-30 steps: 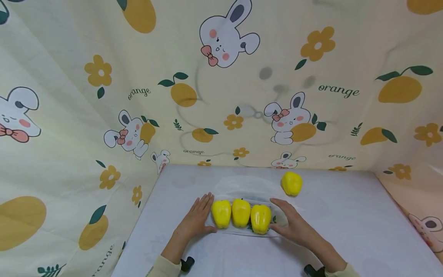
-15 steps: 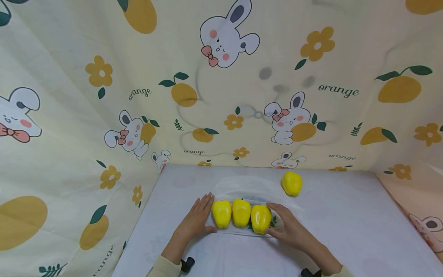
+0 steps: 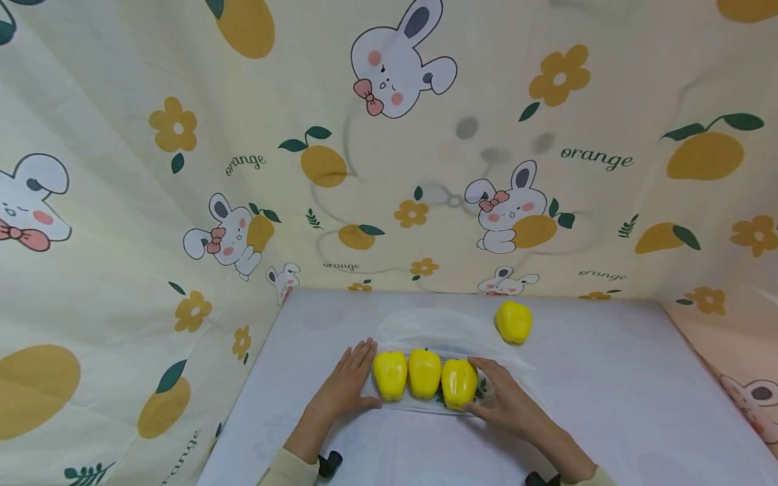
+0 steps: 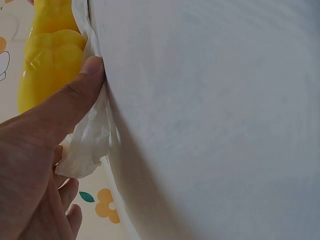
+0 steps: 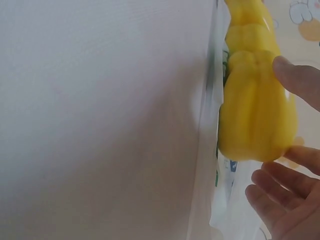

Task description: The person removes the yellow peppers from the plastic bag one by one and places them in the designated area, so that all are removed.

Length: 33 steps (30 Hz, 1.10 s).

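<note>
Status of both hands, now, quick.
Left hand: open, fingers straight, against the plastic wrap beside the row's left-end yellow pepper.
Right hand: holding the row's right-end yellow pepper between thumb and fingers.

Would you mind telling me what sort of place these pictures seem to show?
It looks like a small staged tabletop set, probably indoors: a cloth printed with rabbits and oranges hangs behind and beside a pale table bearing three yellow peppers in a row.
</note>
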Each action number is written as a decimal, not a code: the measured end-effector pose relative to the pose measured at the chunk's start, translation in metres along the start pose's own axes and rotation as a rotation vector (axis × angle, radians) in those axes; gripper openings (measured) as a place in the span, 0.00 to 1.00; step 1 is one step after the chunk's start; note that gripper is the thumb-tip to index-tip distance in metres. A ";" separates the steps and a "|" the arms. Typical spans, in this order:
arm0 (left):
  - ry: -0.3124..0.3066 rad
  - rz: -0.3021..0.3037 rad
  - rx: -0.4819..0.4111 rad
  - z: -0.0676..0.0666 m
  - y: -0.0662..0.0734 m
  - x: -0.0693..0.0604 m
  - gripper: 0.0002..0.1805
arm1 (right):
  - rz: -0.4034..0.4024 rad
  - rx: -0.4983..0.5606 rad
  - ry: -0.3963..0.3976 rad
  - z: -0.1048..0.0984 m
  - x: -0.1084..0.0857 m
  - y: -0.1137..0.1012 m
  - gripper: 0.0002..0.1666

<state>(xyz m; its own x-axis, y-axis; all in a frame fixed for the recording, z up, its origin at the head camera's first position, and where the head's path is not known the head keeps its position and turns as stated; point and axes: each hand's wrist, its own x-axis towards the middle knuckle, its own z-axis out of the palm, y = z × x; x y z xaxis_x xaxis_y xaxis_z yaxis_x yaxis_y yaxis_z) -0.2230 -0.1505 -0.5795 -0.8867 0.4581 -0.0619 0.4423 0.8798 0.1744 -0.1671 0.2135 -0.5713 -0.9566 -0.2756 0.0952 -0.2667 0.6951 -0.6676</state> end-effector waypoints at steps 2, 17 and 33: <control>-0.005 -0.004 0.000 0.000 0.000 0.000 0.67 | -0.001 0.005 -0.001 0.001 0.000 0.000 0.55; -0.016 0.003 -0.026 0.003 -0.002 -0.002 0.66 | 0.037 0.007 -0.009 0.008 0.002 -0.002 0.61; -0.008 0.010 -0.016 -0.001 -0.001 0.000 0.66 | 0.083 0.002 0.001 0.010 0.004 -0.005 0.64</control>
<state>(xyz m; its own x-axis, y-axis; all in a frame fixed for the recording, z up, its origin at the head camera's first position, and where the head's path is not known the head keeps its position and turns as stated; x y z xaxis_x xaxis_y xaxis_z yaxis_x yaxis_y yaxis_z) -0.2233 -0.1518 -0.5785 -0.8811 0.4681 -0.0679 0.4491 0.8729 0.1904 -0.1681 0.2030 -0.5751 -0.9754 -0.2167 0.0399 -0.1863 0.7145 -0.6744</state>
